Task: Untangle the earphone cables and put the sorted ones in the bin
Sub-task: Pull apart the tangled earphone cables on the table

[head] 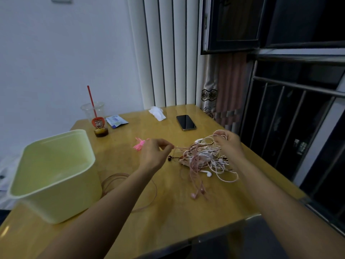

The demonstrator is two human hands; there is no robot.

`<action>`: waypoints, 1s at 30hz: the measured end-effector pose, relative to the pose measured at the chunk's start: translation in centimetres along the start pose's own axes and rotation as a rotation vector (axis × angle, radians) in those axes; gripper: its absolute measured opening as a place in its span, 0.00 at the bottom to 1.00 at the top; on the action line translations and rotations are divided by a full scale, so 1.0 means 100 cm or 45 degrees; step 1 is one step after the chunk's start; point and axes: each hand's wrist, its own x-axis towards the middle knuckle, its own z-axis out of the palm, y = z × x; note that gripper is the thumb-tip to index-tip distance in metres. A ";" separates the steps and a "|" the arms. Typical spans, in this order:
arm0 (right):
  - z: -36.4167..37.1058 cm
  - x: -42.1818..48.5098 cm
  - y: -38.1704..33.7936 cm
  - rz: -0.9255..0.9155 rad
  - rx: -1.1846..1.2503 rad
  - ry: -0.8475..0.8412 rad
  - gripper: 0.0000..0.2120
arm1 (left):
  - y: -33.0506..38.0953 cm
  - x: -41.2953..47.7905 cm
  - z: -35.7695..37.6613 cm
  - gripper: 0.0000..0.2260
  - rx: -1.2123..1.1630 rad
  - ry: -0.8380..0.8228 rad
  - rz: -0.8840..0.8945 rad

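A tangle of white and pink earphone cables (203,157) lies on the wooden table (168,212), with earbuds trailing toward me. My left hand (155,154) pinches one pink strand at the left side of the tangle. My right hand (228,146) grips several white loops at the tangle's upper right, lifted a little off the table. A pale green bin (54,176) stands at the left, with nothing visible inside. A brownish cable (119,178) lies looped beside the bin, partly under my left forearm.
A plastic cup with a red straw (97,118), a small blue packet (116,121), a crumpled tissue (157,113) and a dark phone (186,122) sit at the far side. Bright pink ties (139,144) lie behind my left hand. Window bars run along the right.
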 end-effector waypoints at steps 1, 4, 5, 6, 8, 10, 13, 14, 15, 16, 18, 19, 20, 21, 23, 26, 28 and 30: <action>-0.002 0.002 0.002 -0.007 -0.015 0.051 0.07 | -0.002 0.001 0.000 0.08 0.023 0.063 -0.004; -0.001 0.005 0.002 0.007 -0.078 0.079 0.06 | -0.003 0.003 -0.001 0.10 -0.059 0.141 -0.037; 0.002 0.005 0.001 -0.006 -0.191 0.050 0.10 | -0.002 0.001 0.000 0.09 -0.123 0.096 -0.041; 0.006 0.003 0.000 -0.055 -0.356 0.035 0.17 | 0.001 0.000 0.001 0.08 -0.184 0.041 -0.046; 0.016 -0.007 -0.008 -0.260 -0.567 -0.004 0.25 | 0.008 -0.003 0.005 0.08 -0.277 -0.043 -0.059; 0.029 -0.018 -0.012 -0.382 -0.552 -0.267 0.21 | 0.014 -0.004 0.008 0.09 -0.359 -0.093 -0.060; 0.041 -0.029 -0.002 -0.295 -0.578 -0.599 0.15 | 0.017 -0.004 0.008 0.09 -0.437 -0.099 -0.048; 0.042 -0.029 0.001 -0.279 -0.585 -0.580 0.13 | 0.016 -0.004 0.008 0.09 -0.423 -0.065 -0.050; 0.041 -0.028 0.002 -0.266 -0.590 -0.549 0.12 | 0.014 -0.004 0.008 0.08 -0.390 -0.013 -0.061; 0.039 -0.026 0.002 -0.253 -0.610 -0.546 0.11 | 0.010 -0.004 0.008 0.08 -0.347 0.048 -0.085; 0.035 -0.022 0.002 -0.227 -0.665 -0.598 0.11 | 0.004 -0.002 0.007 0.08 -0.270 0.154 -0.152; 0.034 -0.020 0.002 -0.218 -0.698 -0.617 0.11 | 0.002 0.000 0.007 0.08 -0.229 0.195 -0.178; 0.033 -0.019 0.000 -0.218 -0.730 -0.624 0.11 | 0.000 0.002 0.006 0.08 -0.171 0.236 -0.190; 0.033 -0.018 0.000 -0.224 -0.748 -0.620 0.11 | -0.001 0.003 0.006 0.08 -0.092 0.263 -0.188; 0.033 -0.016 0.000 -0.223 -0.695 -0.616 0.09 | 0.000 0.003 0.006 0.09 0.058 0.250 -0.172; 0.031 -0.015 0.002 -0.208 -0.572 -0.629 0.09 | -0.001 0.002 0.004 0.07 0.157 0.089 -0.161; 0.030 -0.013 0.005 -0.219 -0.597 -0.647 0.12 | -0.001 0.000 0.002 0.06 0.200 -0.072 -0.099; 0.031 -0.012 0.005 -0.235 -0.621 -0.672 0.14 | 0.003 -0.002 0.002 0.07 0.202 -0.240 -0.018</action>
